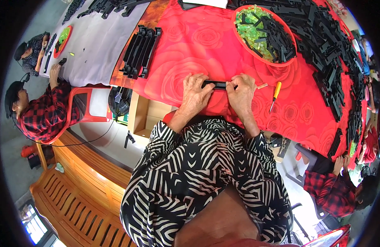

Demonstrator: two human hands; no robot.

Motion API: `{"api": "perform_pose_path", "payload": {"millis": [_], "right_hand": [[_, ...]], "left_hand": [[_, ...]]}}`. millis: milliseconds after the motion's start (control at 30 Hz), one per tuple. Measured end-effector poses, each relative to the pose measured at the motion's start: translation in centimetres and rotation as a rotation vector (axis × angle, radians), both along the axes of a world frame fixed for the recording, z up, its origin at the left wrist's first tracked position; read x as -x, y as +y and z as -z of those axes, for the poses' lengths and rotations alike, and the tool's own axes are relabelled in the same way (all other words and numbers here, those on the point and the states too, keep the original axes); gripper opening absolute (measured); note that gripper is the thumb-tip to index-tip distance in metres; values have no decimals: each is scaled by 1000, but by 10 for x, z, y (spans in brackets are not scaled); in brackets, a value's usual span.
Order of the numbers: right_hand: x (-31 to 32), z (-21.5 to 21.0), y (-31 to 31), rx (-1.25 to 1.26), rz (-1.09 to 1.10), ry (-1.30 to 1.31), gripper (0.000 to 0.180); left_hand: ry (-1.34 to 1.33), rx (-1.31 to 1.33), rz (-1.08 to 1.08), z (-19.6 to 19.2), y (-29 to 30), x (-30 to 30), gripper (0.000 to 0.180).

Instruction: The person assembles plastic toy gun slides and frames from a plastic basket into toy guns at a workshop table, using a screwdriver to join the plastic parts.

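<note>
My left hand (195,92) and my right hand (242,91) both grip one short black plastic bar (215,85), held level just above the red rose-patterned tablecloth (185,45). Each hand pinches one end of the bar, and its middle shows between my thumbs. A small tan piece (262,86) lies just right of my right hand. A yellow-handled screwdriver (275,94) lies on the cloth further right.
A red round tray (239,31) with green clear pieces and black parts sits behind my hands. A stack of black bars (140,51) stands at the left; a long heap of black parts (334,53) runs along the right. Other people in red checked shirts work at both sides.
</note>
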State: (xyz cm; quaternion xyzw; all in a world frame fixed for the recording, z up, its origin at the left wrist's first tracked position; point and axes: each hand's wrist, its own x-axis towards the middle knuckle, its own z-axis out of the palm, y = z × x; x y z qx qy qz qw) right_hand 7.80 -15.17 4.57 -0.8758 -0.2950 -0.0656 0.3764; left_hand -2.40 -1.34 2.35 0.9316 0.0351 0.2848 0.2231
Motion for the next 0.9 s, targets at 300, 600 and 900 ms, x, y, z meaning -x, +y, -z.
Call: {"api": "perform_pose_path", "payload": {"millis": [300,600,900], "right_hand": [[-3,2,0,11,-12,19,14],[-1,1,0,57,-6,31,16],[-2,4,1,3,-2,24,17]], "left_hand": [[40,-50,-10,-3,1,-1,22],[53,-39,-10,-7,1,-2,27],[134,52,22,-15,-1,-4,28]]}}
